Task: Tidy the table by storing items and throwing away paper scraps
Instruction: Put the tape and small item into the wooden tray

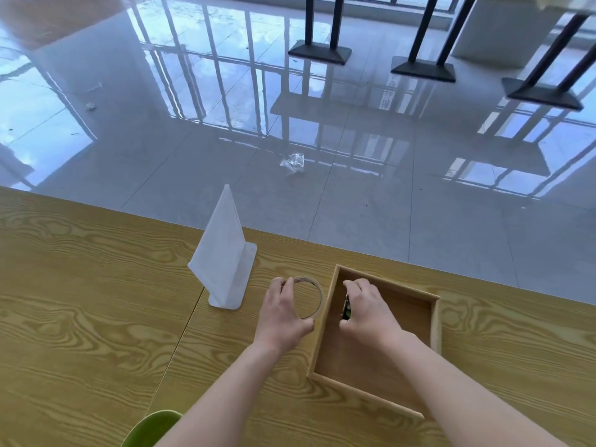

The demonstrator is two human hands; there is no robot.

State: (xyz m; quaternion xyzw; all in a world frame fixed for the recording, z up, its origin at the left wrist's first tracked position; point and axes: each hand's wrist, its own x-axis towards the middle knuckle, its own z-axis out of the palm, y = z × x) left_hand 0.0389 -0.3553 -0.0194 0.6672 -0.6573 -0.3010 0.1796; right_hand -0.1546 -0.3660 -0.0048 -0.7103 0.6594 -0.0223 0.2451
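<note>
A roll of clear tape [314, 287] lies flat on the wooden table [96, 301], just left of an open wooden box [433, 321]. My left hand [282, 314] grips the roll, fingers curled round its left rim and thumb at its near edge. My right hand [367, 309] is inside the box against its left wall, fingers curled round a small dark object with green marks [345, 309]. Most of that object is hidden by my hand.
A white folded stand [224, 253] stands upright on the table left of the tape. A green chair edge [151, 427] shows at the bottom. Beyond the table's far edge, a crumpled clear wrapper [293, 162] and paper scraps [91, 106] lie on the glossy floor.
</note>
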